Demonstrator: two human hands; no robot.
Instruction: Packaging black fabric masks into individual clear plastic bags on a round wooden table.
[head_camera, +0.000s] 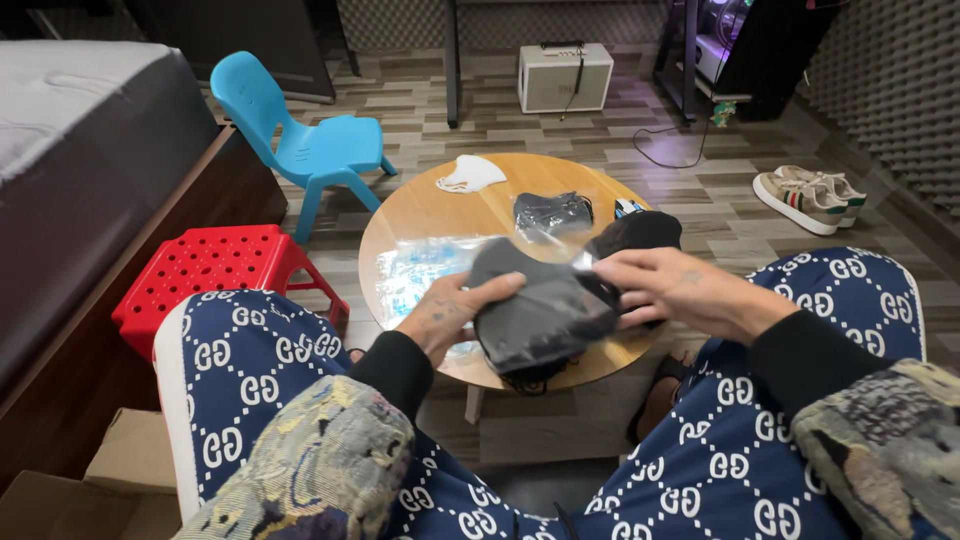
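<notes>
Round wooden table (430, 215): both hands (450, 312) (668, 288) grip dark mask (540, 310).

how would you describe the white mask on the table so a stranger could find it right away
Start at the round wooden table in front of the seated person. The white mask lies alone at its far edge, towards the blue plastic chair. It is the only white one; the other masks are dark and nearer the hands.

Floor: grey-brown wood planks (600, 150).
Walls: dark acoustic foam (890, 70).
Furniture: round wooden bench (440, 210), blue plastic chair (300, 140), red stool (215, 265), bed (70, 110), small amplifier (565, 77).
</notes>
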